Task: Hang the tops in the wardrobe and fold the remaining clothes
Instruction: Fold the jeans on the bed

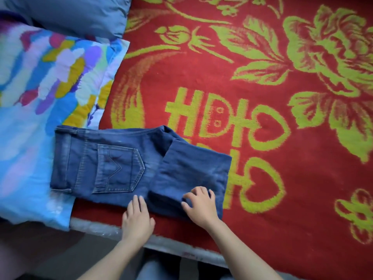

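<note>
A pair of blue jeans (pixel 113 164) lies folded on the red bed near its front edge, waistband to the left and back pocket facing up. The legs are doubled back into a flap on the right half. My left hand (pixel 137 217) lies flat at the jeans' near edge, fingertips on the denim, palm on the red blanket. My right hand (pixel 199 205) rests on the folded leg flap with its fingers spread and bent, pressing the cloth. No tops and no wardrobe are in view.
A red blanket with yellow-green flowers and characters (pixel 262 98) covers the bed. A multicoloured pillow (pixel 40 98) lies at the left under the waistband, a blue pillow (pixel 70 13) behind it. The bed's front edge (pixel 165 245) runs just below my hands.
</note>
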{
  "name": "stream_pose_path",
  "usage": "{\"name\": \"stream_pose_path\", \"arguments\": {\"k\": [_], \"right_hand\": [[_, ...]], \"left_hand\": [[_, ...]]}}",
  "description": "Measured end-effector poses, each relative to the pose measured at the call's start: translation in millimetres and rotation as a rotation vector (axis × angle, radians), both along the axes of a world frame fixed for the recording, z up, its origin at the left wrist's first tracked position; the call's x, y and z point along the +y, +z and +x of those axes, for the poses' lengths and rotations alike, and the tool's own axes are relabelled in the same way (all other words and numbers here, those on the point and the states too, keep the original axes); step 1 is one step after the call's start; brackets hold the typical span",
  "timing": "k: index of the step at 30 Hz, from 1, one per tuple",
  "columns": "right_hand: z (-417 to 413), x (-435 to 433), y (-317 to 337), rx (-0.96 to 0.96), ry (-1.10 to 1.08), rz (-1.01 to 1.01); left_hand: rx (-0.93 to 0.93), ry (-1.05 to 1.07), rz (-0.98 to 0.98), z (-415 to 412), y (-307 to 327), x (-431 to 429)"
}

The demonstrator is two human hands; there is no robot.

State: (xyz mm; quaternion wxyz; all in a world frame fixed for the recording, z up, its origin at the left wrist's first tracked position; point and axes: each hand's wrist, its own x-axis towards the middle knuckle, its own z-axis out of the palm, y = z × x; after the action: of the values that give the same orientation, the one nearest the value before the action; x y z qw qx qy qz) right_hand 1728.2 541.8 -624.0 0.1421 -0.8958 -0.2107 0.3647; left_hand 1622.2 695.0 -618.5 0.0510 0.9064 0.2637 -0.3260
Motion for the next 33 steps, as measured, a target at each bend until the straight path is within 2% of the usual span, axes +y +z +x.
{"name": "stream_pose_path", "arguments": {"k": [2,4,6,7,8,10,11,15,18,21,24,25,28,29,31,33], "right_hand": [[0,-7,-2,-0.010,-0.058,0.136],[2,-12,4,-0.117,-0.301,0.268],[5,-23,4,-0.317,-0.645,0.198],[7,-30,4,-0.313,-0.807,0.124],[10,-37,2,-0.172,-0.968,0.073],[11,-42,-3,0.247,-1.232,0.190],[10,-44,-4,0.392,-1.291,0.254],[18,-39,18,0.471,-1.345,0.326],[26,-11,56,0.320,-1.243,0.423],[20,50,100,0.076,-0.970,0.535],[6,128,122,0.093,-0.648,0.635],[3,157,123,0.134,-0.476,0.606],[-11,233,107,0.187,0.164,0.297],[-15,247,97,0.180,0.254,0.203],[-26,254,69,0.108,0.158,0.080],[-39,238,48,-0.067,-0.028,0.011]], "left_hand": [[-0.173,-0.051,-0.033,9,4,12],[-0.252,-0.197,-0.053,19,6,15],[-0.234,-0.325,-0.097,28,2,15],[-0.207,-0.344,-0.102,32,-6,14],[-0.141,-0.341,-0.118,35,-11,13],[-0.066,-0.303,-0.177,35,-15,15],[-0.076,-0.304,-0.198,33,-16,14],[-0.042,-0.321,-0.317,28,-14,28],[-0.071,-0.264,-0.421,28,-13,38],[-0.160,-0.165,-0.477,21,-10,49],[-0.417,-0.118,-0.414,-2,-3,62],[-0.466,-0.105,-0.343,-13,-2,68],[-0.350,0.004,-0.171,-42,-1,90],[-0.321,0.042,-0.141,-52,-3,97],[-0.323,0.025,-0.082,-76,-6,112],[-0.454,-0.027,-0.025,-96,-6,132]]}}
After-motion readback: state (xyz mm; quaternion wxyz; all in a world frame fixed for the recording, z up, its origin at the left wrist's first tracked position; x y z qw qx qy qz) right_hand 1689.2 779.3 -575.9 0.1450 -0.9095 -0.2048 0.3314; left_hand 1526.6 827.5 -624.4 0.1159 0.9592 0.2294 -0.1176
